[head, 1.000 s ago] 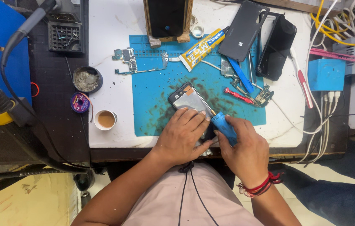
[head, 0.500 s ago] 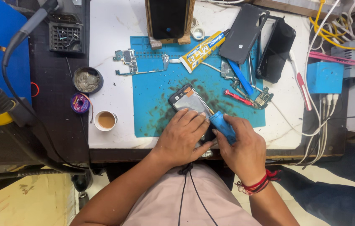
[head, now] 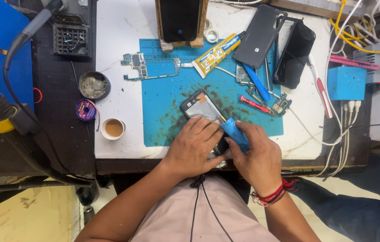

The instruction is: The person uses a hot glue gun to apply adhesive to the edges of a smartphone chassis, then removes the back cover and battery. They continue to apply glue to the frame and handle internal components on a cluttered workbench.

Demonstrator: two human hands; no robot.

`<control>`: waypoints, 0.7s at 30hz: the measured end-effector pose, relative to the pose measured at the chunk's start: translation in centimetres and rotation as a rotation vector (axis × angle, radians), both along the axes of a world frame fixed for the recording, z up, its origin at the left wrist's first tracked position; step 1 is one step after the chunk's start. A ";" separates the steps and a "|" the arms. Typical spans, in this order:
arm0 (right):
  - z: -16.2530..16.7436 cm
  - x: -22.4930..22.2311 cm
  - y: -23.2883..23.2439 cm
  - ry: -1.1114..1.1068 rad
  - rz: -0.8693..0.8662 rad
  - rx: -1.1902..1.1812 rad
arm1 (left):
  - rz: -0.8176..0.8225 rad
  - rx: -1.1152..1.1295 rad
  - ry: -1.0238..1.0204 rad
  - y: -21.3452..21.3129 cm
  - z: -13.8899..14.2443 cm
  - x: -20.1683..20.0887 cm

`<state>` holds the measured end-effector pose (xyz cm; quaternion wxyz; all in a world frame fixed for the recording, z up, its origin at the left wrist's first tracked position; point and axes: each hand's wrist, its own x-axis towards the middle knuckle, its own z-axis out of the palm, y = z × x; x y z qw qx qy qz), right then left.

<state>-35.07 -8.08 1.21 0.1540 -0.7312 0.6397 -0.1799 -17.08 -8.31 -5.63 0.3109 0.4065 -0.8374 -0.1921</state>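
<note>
My right hand [head: 258,157] grips a blue-handled tool [head: 234,131], its long axis slanting up-left onto the opened phone [head: 200,107]. My left hand [head: 195,145] presses flat on that phone's near end, near the desk's [head: 118,85] front edge. Left of both, a small cup [head: 113,128] holds brown liquid.

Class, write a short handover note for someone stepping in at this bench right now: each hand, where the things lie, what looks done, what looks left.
Left hand: pressing down the opened phone on the blue mat.
Right hand: gripping a blue-handled tool, its tip at the phone's right edge.
Nearby: glue tube, red screwdriver and a small circuit board on the mat; a long circuit board at its top left edge.
Done: the phone appears to be open, boards out.
Left: work along the edge seems unfinished; loose parts not refitted.
</note>
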 end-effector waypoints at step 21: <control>-4.3 -9.7 -1.3 0.210 -0.415 -0.294 | -0.072 0.085 -0.017 0.1 1.2 1.2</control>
